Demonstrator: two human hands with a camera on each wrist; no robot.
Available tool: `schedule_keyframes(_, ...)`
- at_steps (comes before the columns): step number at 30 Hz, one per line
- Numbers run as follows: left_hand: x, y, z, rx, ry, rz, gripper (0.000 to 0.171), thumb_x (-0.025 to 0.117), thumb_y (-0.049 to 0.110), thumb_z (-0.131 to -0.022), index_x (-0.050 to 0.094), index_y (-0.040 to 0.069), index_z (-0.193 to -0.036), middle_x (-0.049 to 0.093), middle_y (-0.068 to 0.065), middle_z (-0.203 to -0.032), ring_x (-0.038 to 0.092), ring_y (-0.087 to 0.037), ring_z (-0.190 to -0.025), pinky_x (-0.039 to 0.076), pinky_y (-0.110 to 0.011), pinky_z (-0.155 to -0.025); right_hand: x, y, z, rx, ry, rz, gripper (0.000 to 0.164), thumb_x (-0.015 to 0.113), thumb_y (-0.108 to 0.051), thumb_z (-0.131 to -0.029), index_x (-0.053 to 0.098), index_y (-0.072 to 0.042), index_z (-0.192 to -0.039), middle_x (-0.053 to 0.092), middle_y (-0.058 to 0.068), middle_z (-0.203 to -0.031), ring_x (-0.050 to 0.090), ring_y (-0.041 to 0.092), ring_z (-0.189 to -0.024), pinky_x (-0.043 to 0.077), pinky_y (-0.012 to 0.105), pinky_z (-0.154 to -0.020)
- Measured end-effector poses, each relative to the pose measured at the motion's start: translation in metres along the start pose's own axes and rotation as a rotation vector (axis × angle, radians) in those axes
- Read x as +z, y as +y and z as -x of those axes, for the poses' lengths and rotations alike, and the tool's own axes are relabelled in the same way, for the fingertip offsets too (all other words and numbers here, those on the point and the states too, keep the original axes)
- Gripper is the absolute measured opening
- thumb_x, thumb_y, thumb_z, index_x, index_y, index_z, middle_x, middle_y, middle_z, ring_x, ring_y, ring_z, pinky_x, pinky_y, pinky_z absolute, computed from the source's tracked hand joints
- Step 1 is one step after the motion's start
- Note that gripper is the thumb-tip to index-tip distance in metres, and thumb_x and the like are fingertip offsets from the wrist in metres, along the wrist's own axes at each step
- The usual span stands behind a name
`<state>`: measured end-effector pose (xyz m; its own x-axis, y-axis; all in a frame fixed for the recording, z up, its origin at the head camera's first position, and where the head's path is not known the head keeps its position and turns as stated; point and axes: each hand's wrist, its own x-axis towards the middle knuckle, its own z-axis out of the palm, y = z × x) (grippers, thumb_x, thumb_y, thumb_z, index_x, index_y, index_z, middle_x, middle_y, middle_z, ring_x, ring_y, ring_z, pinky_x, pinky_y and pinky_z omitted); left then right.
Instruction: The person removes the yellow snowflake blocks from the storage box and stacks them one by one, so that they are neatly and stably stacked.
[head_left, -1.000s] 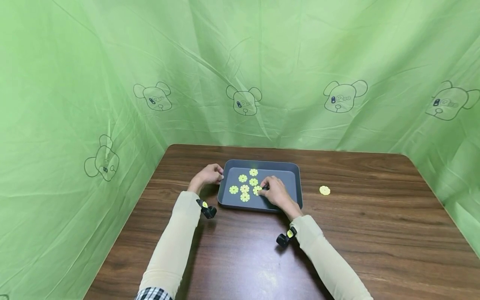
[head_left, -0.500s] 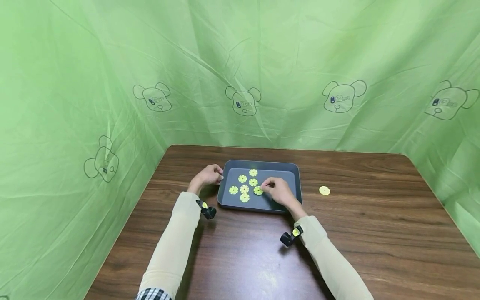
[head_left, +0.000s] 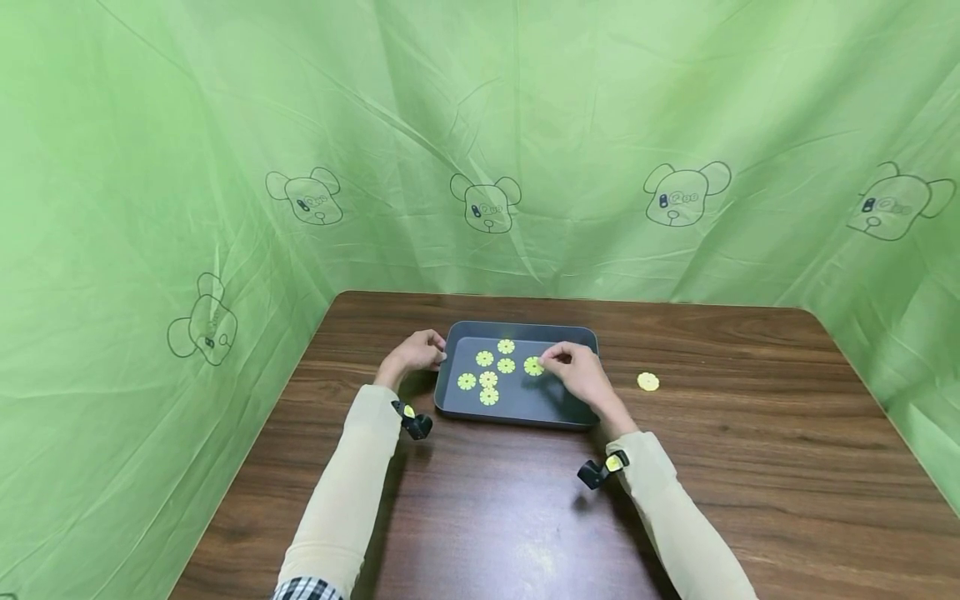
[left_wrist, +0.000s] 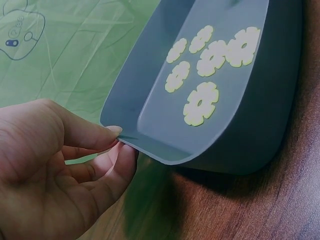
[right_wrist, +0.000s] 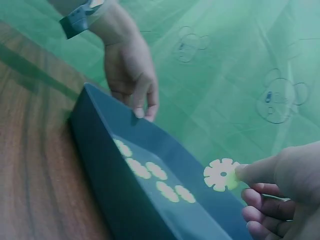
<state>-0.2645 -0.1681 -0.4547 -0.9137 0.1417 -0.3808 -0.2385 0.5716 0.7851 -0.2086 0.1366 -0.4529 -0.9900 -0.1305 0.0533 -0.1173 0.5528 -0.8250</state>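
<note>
In the head view, my left hand (head_left: 416, 352) pinches the left rim of a dark grey rectangular tray (head_left: 547, 408). The left wrist view shows the thumb over that rim (left_wrist: 165, 161) and the fingers outside it. Over the right half of the tray, my right hand (head_left: 581, 373) pinches the edge of a yellow flower-shaped disc (head_left: 533, 367) between thumb and fingertip. This notched disc (right_wrist: 220, 174) has a small centre hole and is tilted up, apart from the others. Several similar yellow discs (head_left: 484, 358) lie flat on the tray's left half, two of them touching or overlapping.
One more pale yellow disc (head_left: 648, 382) lies on the brown wooden table (head_left: 750, 417), right of the tray. Green cloth (head_left: 585, 108) with bear-head outlines hangs behind and beside the table. A small black camera is strapped to each wrist.
My right hand has moved right and slightly away from me, carrying the pinched disc up off its place among the others. The left hand and the tray have not visibly moved.
</note>
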Motion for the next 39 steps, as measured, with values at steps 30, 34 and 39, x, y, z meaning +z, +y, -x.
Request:
schedule_keyframes(30, -0.001, 0.001, 0.001, 0.003, -0.017, -0.005, 0.024, 0.053, -0.001, -0.090, 0.051, -0.006, -0.113, 0.051, -0.012, -0.102, 0.058, -0.020, -0.086, 0.056, -0.030, -0.080, -0.086, 0.051, 0.032, 0.182, 0.178, -0.094, 0.034, 0.064, -0.033, -0.092, 0.066, -0.002, -0.105, 0.062, 0.012, -0.101, 0.052, 0.007, -0.079, 0.045, 0.018, -0.065)
schedule_keyframes(34, -0.001, 0.002, 0.001, 0.002, -0.019, -0.003, 0.025, 0.053, -0.001, -0.090, 0.050, -0.007, -0.114, 0.051, -0.012, -0.103, 0.058, -0.020, -0.086, 0.056, -0.030, -0.080, -0.094, 0.058, 0.038, 0.202, 0.201, -0.092, 0.036, 0.063, -0.033, -0.092, 0.066, 0.000, -0.106, 0.062, 0.011, -0.098, 0.053, 0.008, -0.076, 0.046, 0.018, -0.061)
schedule_keyframes(39, -0.001, 0.003, 0.003, 0.000, -0.017, -0.018, 0.025, 0.053, -0.001, -0.090, 0.050, -0.007, -0.115, 0.051, -0.013, -0.102, 0.058, -0.022, -0.088, 0.056, -0.031, -0.080, -0.100, 0.071, 0.047, 0.237, 0.251, -0.039, 0.036, 0.064, -0.033, -0.092, 0.067, 0.000, -0.106, 0.064, 0.003, -0.094, 0.051, 0.002, -0.077, 0.043, 0.015, -0.065)
